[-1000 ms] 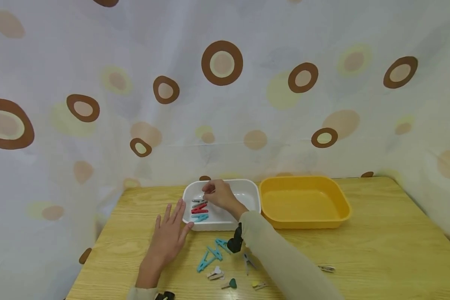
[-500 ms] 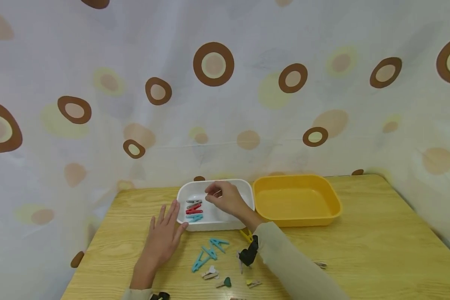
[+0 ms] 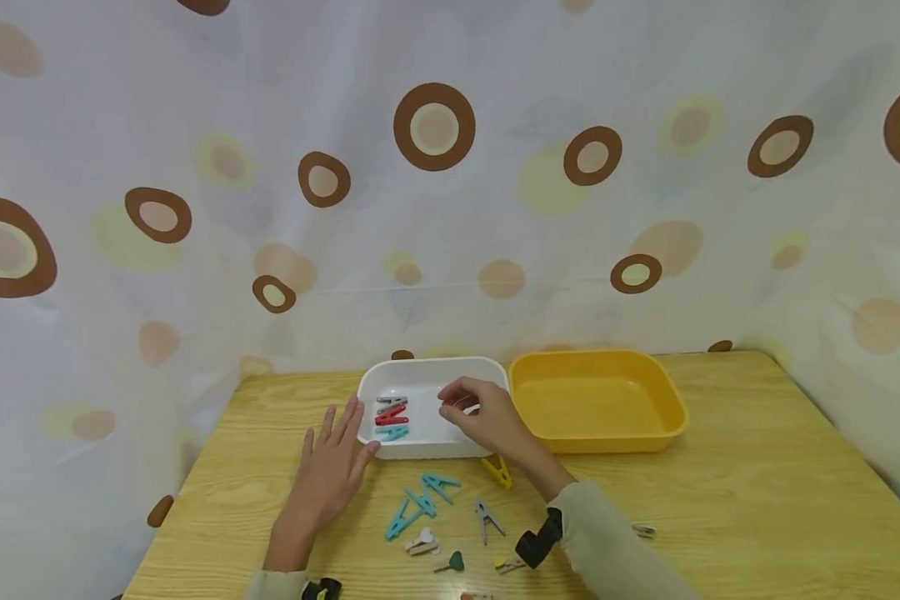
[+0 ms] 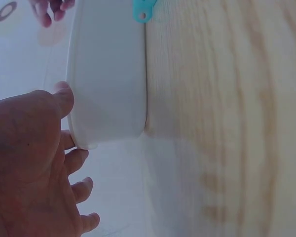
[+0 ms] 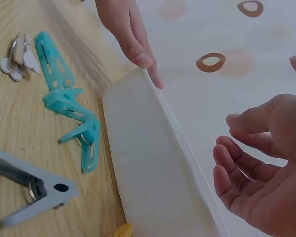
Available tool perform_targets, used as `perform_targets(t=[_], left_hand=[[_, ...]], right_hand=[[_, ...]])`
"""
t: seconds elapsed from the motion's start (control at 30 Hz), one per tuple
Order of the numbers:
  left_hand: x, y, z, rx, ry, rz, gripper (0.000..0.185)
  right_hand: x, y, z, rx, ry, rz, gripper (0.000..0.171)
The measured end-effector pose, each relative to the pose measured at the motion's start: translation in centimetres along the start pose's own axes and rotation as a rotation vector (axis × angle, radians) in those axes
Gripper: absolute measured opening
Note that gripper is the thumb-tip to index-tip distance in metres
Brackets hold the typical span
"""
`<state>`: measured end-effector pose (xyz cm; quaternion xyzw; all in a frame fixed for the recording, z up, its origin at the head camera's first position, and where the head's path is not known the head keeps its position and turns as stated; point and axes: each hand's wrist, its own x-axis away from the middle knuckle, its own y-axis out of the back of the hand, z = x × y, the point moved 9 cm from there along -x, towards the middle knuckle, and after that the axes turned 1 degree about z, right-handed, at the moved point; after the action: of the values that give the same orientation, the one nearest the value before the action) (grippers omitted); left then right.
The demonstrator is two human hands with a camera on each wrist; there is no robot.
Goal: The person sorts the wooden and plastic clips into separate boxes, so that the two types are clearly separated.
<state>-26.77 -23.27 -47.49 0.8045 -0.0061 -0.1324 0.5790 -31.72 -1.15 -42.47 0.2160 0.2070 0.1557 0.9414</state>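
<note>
My left hand (image 3: 328,475) rests at the left front corner of a white tray (image 3: 438,451), fingers spread and fingertips on its rim. The left wrist view has the thumb and fingers (image 4: 64,101) at that edge. Over the tray's right part hovers my right hand (image 3: 489,418), its fingers loosely bent. Between thumb and fingertips nothing shows in the right wrist view. Inside the tray, along its left side, lie grey clothespins (image 3: 393,401), a red clothespin (image 3: 392,419) and teal clothespins (image 3: 394,432).
A yellow tray (image 3: 600,446) stands right beside the white one. In front lie several teal clothespins (image 3: 421,502), a grey clothespin (image 3: 484,515), a yellow clothespin (image 3: 500,472) and small wooden clips (image 3: 423,544), one with a green heart (image 3: 456,561). Another clip (image 3: 644,530) lies farther right.
My right hand has drawn back from the clothespins in the tray toward the right and nearer me. A grey clothespin there is released. My left hand stays at the corner.
</note>
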Motion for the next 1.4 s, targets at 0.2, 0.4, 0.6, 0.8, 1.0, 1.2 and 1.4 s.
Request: perform_targets(t=[0.2,0.4,0.6,0.8,1.0,1.2,1.4], left_hand=[[-0.1,-0.1,0.1,-0.004,0.007,0.004,0.070],[-0.2,-0.4,0.2,-0.003,0.008,0.006,0.070],[-0.2,-0.5,0.4,0.006,0.016,0.028,0.071],[-0.2,-0.4,0.4,-0.006,0.018,0.014,0.071],[-0.2,-0.5,0.3,-0.002,0.009,0.024,0.071],[-0.2,-0.3,0.4,-0.013,0.016,0.023,0.071],[-0.1,-0.1,0.0,-0.001,0.007,0.015,0.070]], right_hand=[[1.9,1.0,0.3,-0.019,-0.007,-0.042,0.011],[3.7,2.1,0.1,-0.036,-0.007,-0.088,0.013],[5.5,2.6,-0.3,-0.056,0.004,-0.067,0.013],[6.8,2.6,-1.4,-0.062,-0.011,-0.040,0.012],[8.0,2.5,-2.4,-0.069,-0.054,-0.025,0.014],[8.4,2.3,-2.4,-0.073,-0.058,-0.009,0.018],[8.7,2.7,-3.2,-0.020,-0.092,-0.029,0.020]])
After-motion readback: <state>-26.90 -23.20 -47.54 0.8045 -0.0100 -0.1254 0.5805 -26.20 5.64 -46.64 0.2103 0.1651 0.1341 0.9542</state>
